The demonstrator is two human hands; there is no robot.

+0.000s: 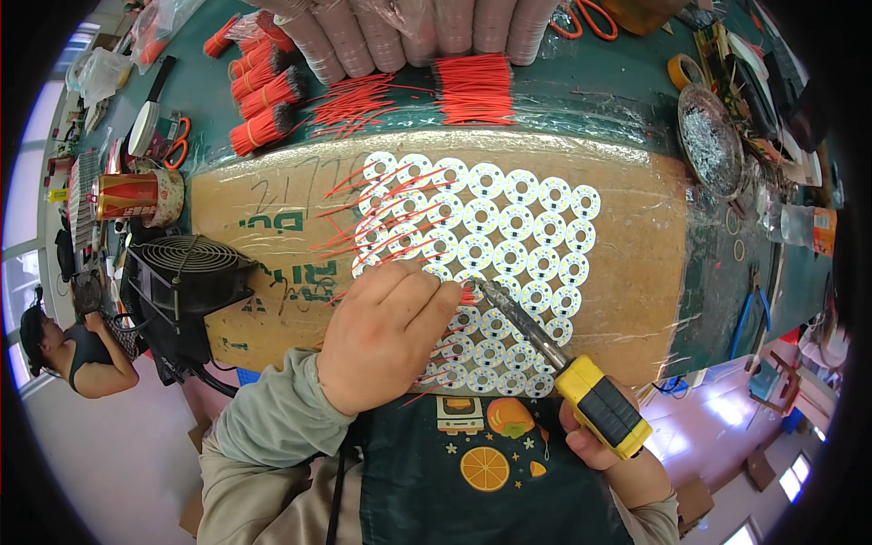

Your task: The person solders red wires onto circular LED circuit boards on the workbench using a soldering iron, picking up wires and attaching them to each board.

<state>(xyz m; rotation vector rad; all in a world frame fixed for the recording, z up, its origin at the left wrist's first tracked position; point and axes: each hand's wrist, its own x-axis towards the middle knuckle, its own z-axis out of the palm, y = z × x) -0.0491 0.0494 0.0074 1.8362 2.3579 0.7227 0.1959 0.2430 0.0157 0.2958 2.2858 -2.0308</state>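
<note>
Head view: I look down on white ring-shaped boards (528, 222) in rows on brown cardboard (636, 272), many on the left bearing red wires (338, 225).
Left hand (386, 331): fingers curled over the boards' near-left part; I cannot tell whether it pinches a wire.
Right hand (590, 442): grasping a yellow-and-black soldering iron (599, 406), tip at a board beside the left fingertips.
Far left: red wire bundles (263, 127).
Left: black fan (193, 261).

The discs (488, 259) lie on the board (627, 282), itself on the bench (708, 282). Clock positions from the discs: wires (474, 91) at 12, stacks (459, 27) behind them; dish (691, 150), 2; pliers (743, 322), 3; iron (599, 400) in the right hand (595, 450), 5; left hand (386, 331), 8; fan (189, 254), 9; bundles (270, 98), 10.
</note>
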